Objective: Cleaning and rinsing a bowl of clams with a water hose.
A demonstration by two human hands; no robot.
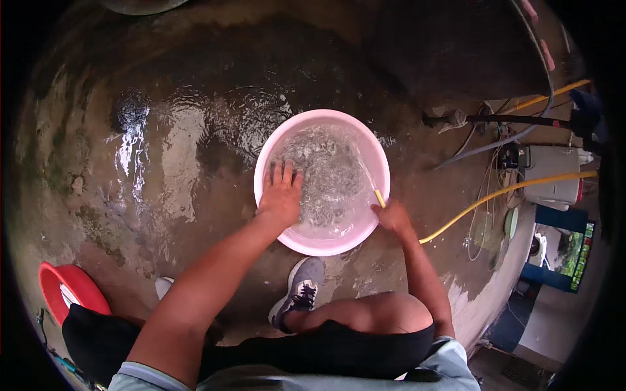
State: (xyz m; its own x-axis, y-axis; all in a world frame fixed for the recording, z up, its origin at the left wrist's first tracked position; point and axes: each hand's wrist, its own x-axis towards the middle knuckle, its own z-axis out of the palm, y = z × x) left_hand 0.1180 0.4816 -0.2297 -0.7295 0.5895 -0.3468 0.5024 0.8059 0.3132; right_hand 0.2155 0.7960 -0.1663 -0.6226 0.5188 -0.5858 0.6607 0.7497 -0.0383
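A round pink plastic basin (322, 249) sits on the wet floor before me, with churning water (325, 171) inside. My left hand (281, 195) reaches over the basin's left rim, palm down and fingers spread along the inner wall; it grips nothing. At the right rim, my right hand (392, 216) is closed around the end of a yellow hose (379, 198). A thin stream of water (366, 168) runs from its tip into the basin. Behind my right hand the hose trails off to the right.
Shallow water lies on the concrete floor (181, 171). A red basin (73, 288) holding something white stands at lower left. My grey shoe (303, 288) is close to the pink basin. To the right are a white container (552, 173), thin loose cables (481, 215) and a grey hose (489, 145).
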